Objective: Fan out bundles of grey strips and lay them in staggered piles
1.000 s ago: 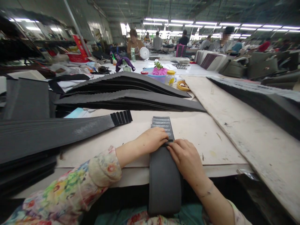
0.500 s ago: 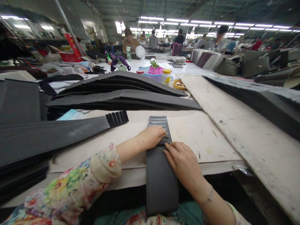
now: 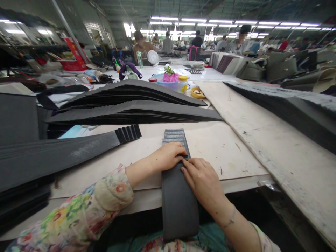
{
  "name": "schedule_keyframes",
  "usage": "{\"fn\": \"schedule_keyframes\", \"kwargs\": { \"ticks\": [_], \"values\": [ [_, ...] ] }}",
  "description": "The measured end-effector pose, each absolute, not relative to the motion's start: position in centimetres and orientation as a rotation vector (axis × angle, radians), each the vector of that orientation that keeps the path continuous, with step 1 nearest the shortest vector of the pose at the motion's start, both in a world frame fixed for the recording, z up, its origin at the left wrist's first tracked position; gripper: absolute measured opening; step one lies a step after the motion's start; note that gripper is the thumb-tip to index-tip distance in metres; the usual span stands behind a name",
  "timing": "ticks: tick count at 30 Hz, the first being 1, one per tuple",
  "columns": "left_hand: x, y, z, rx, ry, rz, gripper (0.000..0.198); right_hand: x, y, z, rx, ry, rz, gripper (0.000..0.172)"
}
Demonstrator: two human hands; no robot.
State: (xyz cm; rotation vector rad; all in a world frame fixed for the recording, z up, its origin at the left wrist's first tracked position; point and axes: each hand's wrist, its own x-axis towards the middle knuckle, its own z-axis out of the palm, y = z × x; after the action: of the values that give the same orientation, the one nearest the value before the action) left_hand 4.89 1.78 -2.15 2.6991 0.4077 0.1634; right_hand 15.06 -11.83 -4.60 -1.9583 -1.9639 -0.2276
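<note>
Two bare hands are at work, and we have them meeting on the dark grey, long flat stack of strips (image 3: 180, 206), our landmark, lying lengthwise before us with its near part hanging over the table edge towards the lap. Our left hand (image 3: 172, 155) comes across from the stack's left, fingers curled on its upper face by a dark cross edge; our right hand (image 3: 203, 176) leans in from its right side, fingertips next to the left ones. Both touch it, but whether either pinches a layer we can't tell, as the fingers hide it.

How far along? We see pale, stepped bands at the stack's far end, above the hands, and plain grey below them. We'd judge the work part-way, with the stretch under the fingers in hand; the number of layers left is hidden.

Now the room! Right of the stack we have bare cream board (image 3: 210, 147), running to a slanting, stained off-white board (image 3: 262, 140). Left of it, past our forearm, a fan of dark grey strips with stepped black ends (image 3: 78, 150) narrows the space. Beyond it, two long, arched grey piles (image 3: 141, 110) close off the far side, well apart from our fingers.
</note>
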Motion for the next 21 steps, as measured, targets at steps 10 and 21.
{"fn": "schedule_keyframes", "kwargs": {
  "ticks": [10, 21],
  "values": [
    [4.2, 0.3, -2.6, 2.954, 0.317, 0.185, 0.022, 15.1, -11.7, -4.7, -1.953, -1.947, -0.220, 0.019],
    [0.9, 2.0, -2.8, 2.644, 0.470, 0.261, 0.024, 15.7, -10.6, -4.0, -1.950, -2.004, -0.195, 0.018]
  ]
}}
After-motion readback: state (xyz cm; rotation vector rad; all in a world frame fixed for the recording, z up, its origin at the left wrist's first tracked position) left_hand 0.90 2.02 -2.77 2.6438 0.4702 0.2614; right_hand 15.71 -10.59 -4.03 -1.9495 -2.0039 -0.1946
